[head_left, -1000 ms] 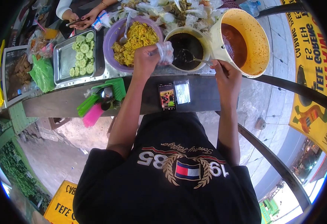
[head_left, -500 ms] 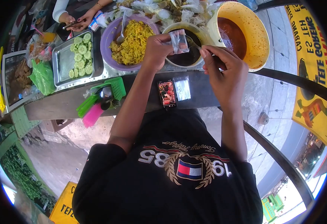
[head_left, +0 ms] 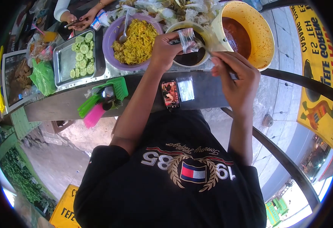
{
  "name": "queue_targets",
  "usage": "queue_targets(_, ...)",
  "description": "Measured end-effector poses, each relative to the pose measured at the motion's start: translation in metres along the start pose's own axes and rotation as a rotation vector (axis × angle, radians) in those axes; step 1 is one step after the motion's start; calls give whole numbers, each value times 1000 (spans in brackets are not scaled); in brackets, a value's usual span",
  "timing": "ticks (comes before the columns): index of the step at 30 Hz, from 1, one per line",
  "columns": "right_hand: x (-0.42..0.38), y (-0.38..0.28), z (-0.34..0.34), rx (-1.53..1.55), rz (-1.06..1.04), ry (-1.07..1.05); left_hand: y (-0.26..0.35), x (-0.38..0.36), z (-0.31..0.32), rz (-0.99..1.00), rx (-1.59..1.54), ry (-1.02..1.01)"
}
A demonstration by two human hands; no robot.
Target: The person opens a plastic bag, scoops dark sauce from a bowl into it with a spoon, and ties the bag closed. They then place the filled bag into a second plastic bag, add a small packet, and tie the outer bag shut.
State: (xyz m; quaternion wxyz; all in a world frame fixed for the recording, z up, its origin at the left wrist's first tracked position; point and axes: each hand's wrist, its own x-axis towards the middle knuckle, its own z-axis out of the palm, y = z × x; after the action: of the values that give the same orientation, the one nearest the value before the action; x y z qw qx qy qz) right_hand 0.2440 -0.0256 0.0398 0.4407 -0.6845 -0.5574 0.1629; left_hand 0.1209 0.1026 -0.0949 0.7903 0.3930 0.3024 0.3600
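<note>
My left hand (head_left: 165, 51) is closed on a small clear plastic bag (head_left: 188, 40), held above a white tub of dark sauce (head_left: 191, 59). My right hand (head_left: 236, 74) is to the right of the tub, its thumb and fingers pinched on what looks like a thin spoon; its bowl end is hard to make out near the sauce. Left of the tub sits a purple basin (head_left: 107, 47) of yellow noodle-like or rice food (head_left: 138, 43) with a spoon (head_left: 124, 32) in it. On the right stands a yellowish bucket (head_left: 263, 36) holding red-orange sauce (head_left: 238, 38).
Sliced cucumbers (head_left: 83, 57) lie in a metal tray (head_left: 62, 74). Many filled plastic bags (head_left: 166, 13) are piled behind the tubs. A phone (head_left: 170, 94), a clear packet (head_left: 186, 89) and a green basket (head_left: 119, 88) sit near the front edge. Another person's hands (head_left: 83, 22) hold a phone.
My right hand has moved right and slightly down, away from the bag. My left hand and the plastic bag have shifted slightly right, and the bag has tilted.
</note>
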Motion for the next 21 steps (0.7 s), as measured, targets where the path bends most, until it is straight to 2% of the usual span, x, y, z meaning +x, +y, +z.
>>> queue_targets(3,-7,15,-5,-99,36,141,-5,3,-1,51,15,70)
queue_targets(7,-29,58,14,153,328,285,-5,4,-4,13,-153,128)
queue_targets(13,-47,96,54,189,531,334,-10,2,-16,-246,-941,-67)
queue_targets(16,-37,85,54,-29,596,180,-13,-1,-14,-338,-1241,-173)
queue_targets(19,-37,95,50,-498,272,132,-11,-8,-12,-408,-1432,-249)
queue_targets(21,-32,71,47,-269,300,123,-8,-15,-11,-426,-1512,-331)
